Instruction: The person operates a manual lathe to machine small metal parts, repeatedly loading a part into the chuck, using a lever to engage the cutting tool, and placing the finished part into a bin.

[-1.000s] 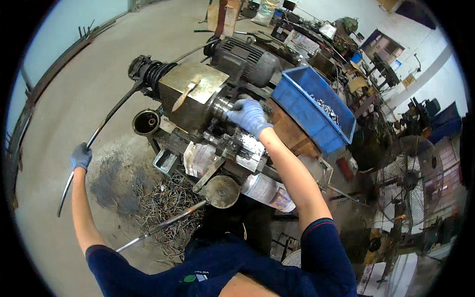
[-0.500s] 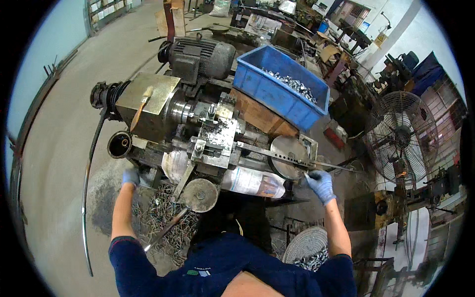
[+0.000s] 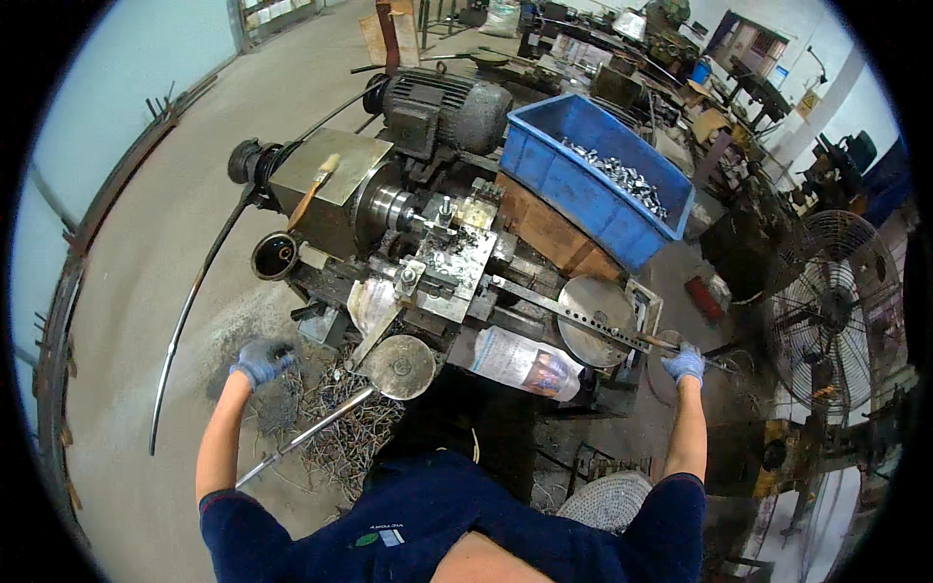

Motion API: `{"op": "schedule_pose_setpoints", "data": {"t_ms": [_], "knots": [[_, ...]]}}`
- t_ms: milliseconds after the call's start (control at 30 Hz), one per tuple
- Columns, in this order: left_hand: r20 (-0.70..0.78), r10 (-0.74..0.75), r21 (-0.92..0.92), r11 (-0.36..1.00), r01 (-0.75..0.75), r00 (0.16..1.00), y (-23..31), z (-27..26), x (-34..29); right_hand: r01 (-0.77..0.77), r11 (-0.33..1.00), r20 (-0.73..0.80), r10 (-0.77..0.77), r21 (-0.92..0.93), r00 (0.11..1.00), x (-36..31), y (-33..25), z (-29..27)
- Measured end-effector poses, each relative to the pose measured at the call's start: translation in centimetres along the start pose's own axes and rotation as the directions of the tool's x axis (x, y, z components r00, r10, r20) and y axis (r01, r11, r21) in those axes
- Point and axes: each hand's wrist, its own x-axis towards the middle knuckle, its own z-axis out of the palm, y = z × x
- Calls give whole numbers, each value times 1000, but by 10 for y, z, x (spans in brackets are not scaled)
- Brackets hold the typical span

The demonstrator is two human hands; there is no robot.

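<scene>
My left hand (image 3: 260, 362), in a blue-grey glove with dark fingers, hangs over the floor left of a greasy metal machine (image 3: 316, 219). Its fingers look spread, and nothing nameable shows in them. My right hand (image 3: 684, 363), gloved alike, is closed round the outer end of a lever handle (image 3: 659, 342). That handle continues a flat bar with a row of holes (image 3: 559, 308), which crosses a round metal plate (image 3: 595, 316). Nearer me, a second round plate (image 3: 400, 367) has a long metal rod (image 3: 311, 432) running out leftward. A paintbrush (image 3: 316, 189) leans on the machine's metal cover.
A blue crate (image 3: 583, 194) of small shiny metal parts stands behind the machine, beside an electric motor (image 3: 442, 112). Thin metal scraps (image 3: 340, 428) litter the floor near my left arm. At right are a large caged fan (image 3: 831, 301) and a round woven basket (image 3: 607, 500).
My left hand has drawn away from the machine's side, outward and nearer me. My right hand has shifted outward onto the lever handle. The near plate's rod has swung left. The whole view has shifted.
</scene>
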Motion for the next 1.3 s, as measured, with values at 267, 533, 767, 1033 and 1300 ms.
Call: {"op": "schedule_pose_setpoints", "data": {"t_ms": [267, 533, 767, 1033, 1300], "knots": [[261, 202, -192, 969, -155, 944, 111, 2, -79, -74, 996, -70, 78, 58, 994, -29, 22, 24], [181, 68, 66, 995, -81, 981, 96, 66, -60, -234, 953, -29, 244, 192, 969, -139, 9, 61], [78, 168, -40, 985, -166, 983, 91, 70, -60, -270, 914, -3, 285, 303, 959, -170, -2, 66], [55, 134, 1, 991, -134, 990, 87, 76, -60, -315, 899, 1, 330, 303, 944, -172, -13, 59], [166, 88, 102, 989, -106, 982, 103, 57, -62, -127, 992, -267, 122, -2, 956, -68, 28, 73]]}}
